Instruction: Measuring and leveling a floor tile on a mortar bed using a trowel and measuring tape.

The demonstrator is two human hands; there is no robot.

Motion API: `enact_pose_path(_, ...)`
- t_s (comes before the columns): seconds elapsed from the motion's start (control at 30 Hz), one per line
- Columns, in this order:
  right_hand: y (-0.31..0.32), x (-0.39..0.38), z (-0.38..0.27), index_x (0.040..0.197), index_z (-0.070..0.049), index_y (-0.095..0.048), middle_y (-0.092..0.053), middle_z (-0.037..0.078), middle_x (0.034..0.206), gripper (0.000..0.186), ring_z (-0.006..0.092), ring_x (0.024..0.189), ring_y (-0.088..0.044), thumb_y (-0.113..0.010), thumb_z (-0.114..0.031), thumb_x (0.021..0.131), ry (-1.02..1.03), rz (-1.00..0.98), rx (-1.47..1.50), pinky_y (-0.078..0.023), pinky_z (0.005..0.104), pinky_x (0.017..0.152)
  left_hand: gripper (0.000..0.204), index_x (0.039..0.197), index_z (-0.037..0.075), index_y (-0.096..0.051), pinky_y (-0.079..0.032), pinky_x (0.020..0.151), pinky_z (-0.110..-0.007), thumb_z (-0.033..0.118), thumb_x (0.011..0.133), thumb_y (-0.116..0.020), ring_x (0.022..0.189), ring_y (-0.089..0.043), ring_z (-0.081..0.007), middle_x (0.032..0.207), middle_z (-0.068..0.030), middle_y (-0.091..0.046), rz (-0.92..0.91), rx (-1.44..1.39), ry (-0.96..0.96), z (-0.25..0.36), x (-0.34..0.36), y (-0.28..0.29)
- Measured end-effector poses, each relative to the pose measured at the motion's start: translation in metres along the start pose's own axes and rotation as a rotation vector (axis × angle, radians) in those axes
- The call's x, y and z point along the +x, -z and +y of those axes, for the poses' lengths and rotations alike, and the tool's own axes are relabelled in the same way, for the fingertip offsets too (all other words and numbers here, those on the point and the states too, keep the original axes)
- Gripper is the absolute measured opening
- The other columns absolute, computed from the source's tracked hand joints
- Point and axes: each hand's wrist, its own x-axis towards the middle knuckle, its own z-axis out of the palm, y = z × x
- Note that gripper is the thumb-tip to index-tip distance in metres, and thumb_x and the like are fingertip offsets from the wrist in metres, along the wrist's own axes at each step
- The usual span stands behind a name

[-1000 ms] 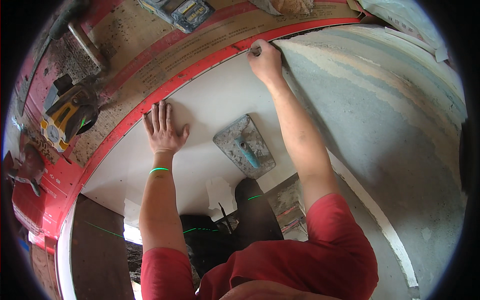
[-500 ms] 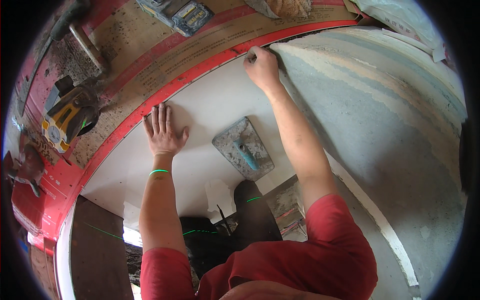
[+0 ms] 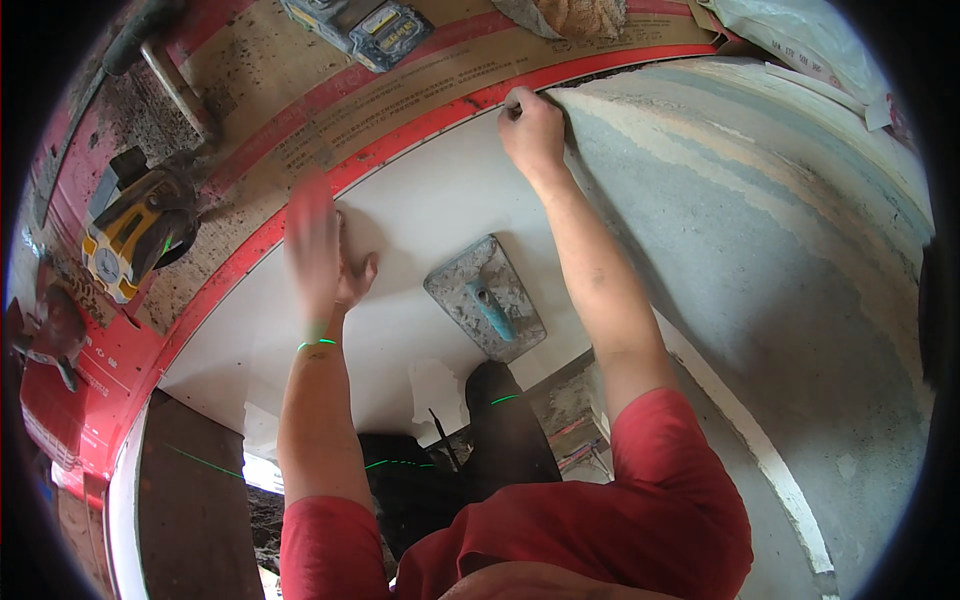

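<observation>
A large pale tile (image 3: pixel 400 220) lies before me. My left hand (image 3: pixel 320 245) is raised at its far left edge, smeared by motion, with the fingers stretched out and the thumb apart; it holds nothing that I can see. At the tile's far right corner, beside the grey wall, my right hand (image 3: pixel 530 130) is closed with curled fingers. Whatever it grips there is hidden. Between my forearms, a mortar-caked hand float (image 3: pixel 488 297) with a teal handle rests on the tile, apart from both hands.
Red-and-brown printed cardboard (image 3: pixel 270 150) borders the tile's far side. On it are a yellow-and-black device (image 3: pixel 140 230), a hammer-like tool (image 3: pixel 175 90), a grey battery-like block (image 3: pixel 385 35) and a rag (image 3: pixel 570 15). A rough grey wall (image 3: pixel 760 220) stands on the right. Green laser lines cross my left wrist and legs.
My left hand, flat on the tile half a second ago, has lifted and turned, its fingers now blurred. The right hand stays at the corner, almost unmoved. The float lies where it was.
</observation>
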Motion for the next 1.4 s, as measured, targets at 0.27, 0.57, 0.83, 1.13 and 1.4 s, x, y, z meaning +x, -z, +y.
enact_pose_path(0.27, -0.003, -0.002, 0.001, 0.09, -0.005, -0.071, -0.073, 0.019, 0.085, 0.005, 0.0419, 0.083, -0.07, -0.07, -0.003, 0.085, 0.081, 0.066, -0.037, -0.056, 0.0492, 0.074, 0.097, 0.164, 0.012, -0.036, -0.003, 0.131, -0.063, 0.063, 0.087, -0.065, 0.163, -0.019, -0.0276, 0.175, -0.0055, -0.027, -0.003, -0.012, 0.002, 0.0, -0.001, 0.0)
enact_pose_path(0.57, 0.004, 0.0, -0.001, 0.096, -0.002, -0.073, -0.073, 0.023, 0.094, 0.009, 0.044, 0.09, -0.07, -0.068, -0.005, 0.089, 0.153, -0.018, -0.008, -0.057, 0.052, 0.081, 0.096, 0.164, 0.012, -0.035, -0.003, 0.131, -0.063, 0.063, 0.088, -0.065, 0.163, -0.018, -0.0286, 0.175, -0.0058, -0.027, -0.015, -0.001, -0.001, -0.001, -0.001, 0.0)
enact_pose_path(0.83, 0.005, 0.003, 0.005, 0.094, -0.005, -0.072, -0.074, 0.02, 0.089, 0.008, 0.0425, 0.085, -0.071, -0.073, -0.005, 0.086, 0.194, -0.016, -0.023, -0.058, 0.0498, 0.076, 0.095, 0.163, 0.012, -0.037, -0.003, 0.132, -0.063, 0.065, 0.088, -0.063, 0.163, -0.017, -0.0284, 0.174, -0.006, -0.028, -0.017, 0.006, 0.001, 0.0, 0.0, 0.0)
enact_pose_path(1.13, -0.003, 0.011, -0.004, 0.09, -0.002, -0.069, -0.073, 0.021, 0.091, 0.005, 0.0437, 0.085, -0.07, -0.066, -0.003, 0.086, 0.163, -0.165, -0.179, -0.058, 0.0529, 0.077, 0.094, 0.163, 0.012, -0.038, -0.005, 0.131, -0.064, 0.065, 0.089, -0.062, 0.162, -0.021, -0.029, 0.173, -0.0067, -0.03, 0.042, -0.014, -0.023, -0.002, -0.001, -0.003)
enact_pose_path(1.4, 0.007, 0.007, 0.007, 0.095, -0.003, -0.073, -0.074, 0.019, 0.094, 0.006, 0.0416, 0.09, -0.072, -0.071, -0.006, 0.089, 0.286, -0.144, -0.082, -0.059, 0.0494, 0.08, 0.094, 0.163, 0.012, -0.037, -0.004, 0.131, -0.064, 0.065, 0.089, -0.06, 0.163, -0.02, -0.0292, 0.174, -0.0062, -0.029, 0.065, -0.019, -0.029, -0.004, -0.003, -0.006)
